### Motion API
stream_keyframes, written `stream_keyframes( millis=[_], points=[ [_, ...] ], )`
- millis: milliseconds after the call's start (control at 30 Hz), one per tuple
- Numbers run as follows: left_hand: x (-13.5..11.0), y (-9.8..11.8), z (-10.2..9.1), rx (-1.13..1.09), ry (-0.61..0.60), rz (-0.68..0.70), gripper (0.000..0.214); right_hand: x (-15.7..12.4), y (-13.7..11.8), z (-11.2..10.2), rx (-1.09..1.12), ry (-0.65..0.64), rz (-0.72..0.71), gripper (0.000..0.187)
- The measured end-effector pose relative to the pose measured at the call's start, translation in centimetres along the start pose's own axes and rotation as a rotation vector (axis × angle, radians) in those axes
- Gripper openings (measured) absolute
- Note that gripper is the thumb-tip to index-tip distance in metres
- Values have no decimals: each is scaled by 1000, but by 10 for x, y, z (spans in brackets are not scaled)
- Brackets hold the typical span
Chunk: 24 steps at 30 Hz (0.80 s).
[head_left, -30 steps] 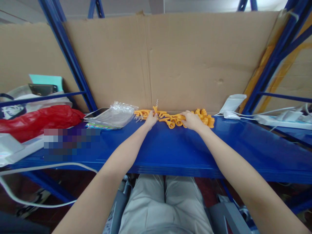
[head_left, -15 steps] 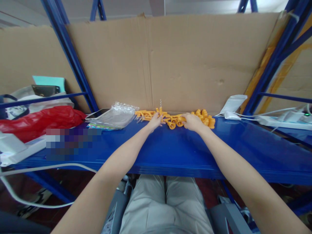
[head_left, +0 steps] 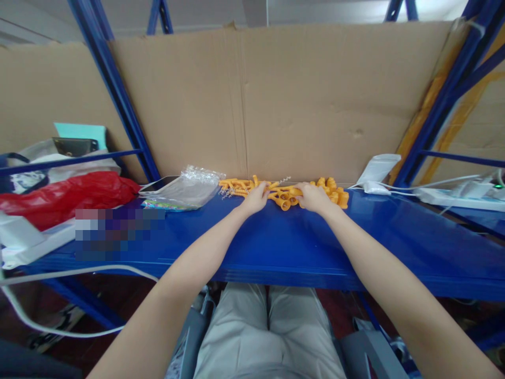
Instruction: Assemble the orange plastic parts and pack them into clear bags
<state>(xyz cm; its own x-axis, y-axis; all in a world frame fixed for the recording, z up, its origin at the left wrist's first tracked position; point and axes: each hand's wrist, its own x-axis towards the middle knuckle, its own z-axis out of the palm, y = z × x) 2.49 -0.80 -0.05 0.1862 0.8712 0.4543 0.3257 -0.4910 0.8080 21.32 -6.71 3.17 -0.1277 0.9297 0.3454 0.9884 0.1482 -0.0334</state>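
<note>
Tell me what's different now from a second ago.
The left hand has moved right, toward the right hand. A metal spiral that stood upright beside it now leans over to the right. I can't tell whether anything was gripped or released. The right hand stayed at the orange pieces; the red bag stayed put.

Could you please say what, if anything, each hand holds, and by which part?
Left hand and right hand are at the orange pieces; whether either grips one cannot be told.
</note>
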Motion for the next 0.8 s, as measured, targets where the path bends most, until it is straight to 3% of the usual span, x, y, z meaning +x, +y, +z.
stream_keyframes(
  millis=[67,200,800],
  points=[
    [1,-4,-9,202,-31,129,21,0,0,0,-3,7,5,40],
    [4,-11,-18,428,-39,184,25,-1,-2,0,-6,6,-3,41],
    [1,-9,-20,532,60,165,24,-1,-1,1,-42,7,-14,41]
  ],
)
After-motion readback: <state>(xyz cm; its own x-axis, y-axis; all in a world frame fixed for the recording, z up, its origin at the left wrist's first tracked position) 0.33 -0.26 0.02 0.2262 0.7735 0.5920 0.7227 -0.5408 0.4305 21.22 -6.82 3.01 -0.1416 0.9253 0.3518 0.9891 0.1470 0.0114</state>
